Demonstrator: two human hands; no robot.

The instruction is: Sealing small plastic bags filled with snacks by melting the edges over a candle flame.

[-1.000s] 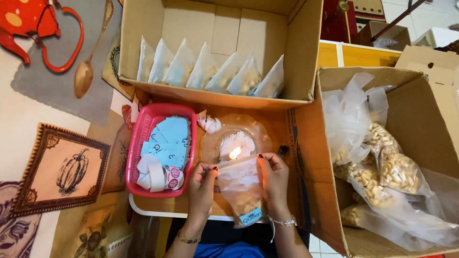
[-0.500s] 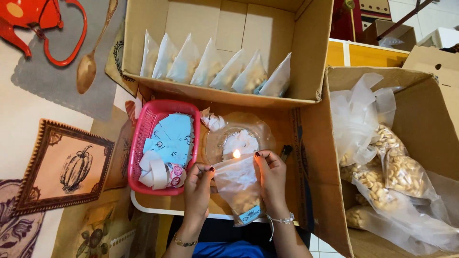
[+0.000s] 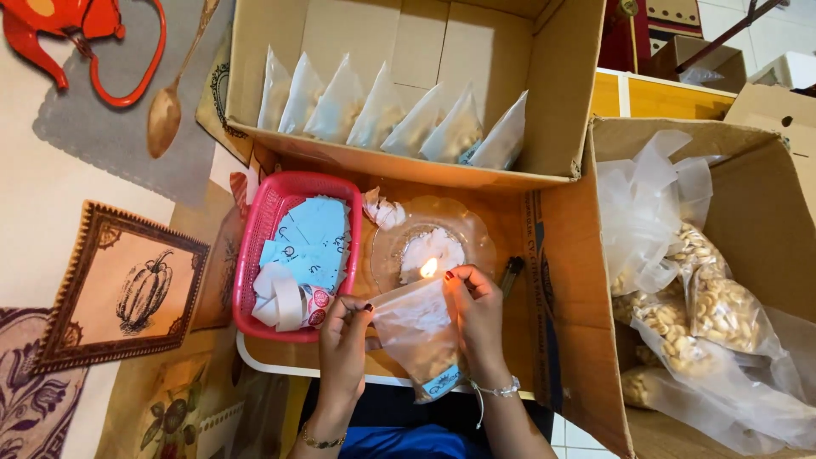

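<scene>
Pinching the top corners of a small clear bag of nuts [image 3: 422, 340], the left hand [image 3: 342, 340] and right hand [image 3: 476, 319] each keep a closed grip on it, its upper edge beside the candle flame [image 3: 428, 268] on the glass dish [image 3: 476, 234], near the pink basket [image 3: 263, 238].

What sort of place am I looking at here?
Probably a home packing spot, not a factory: a patterned kitchen tablecloth, cardboard boxes of small nut bags, and a lit candle on a glass dish, where both hands hold a bag.
</scene>
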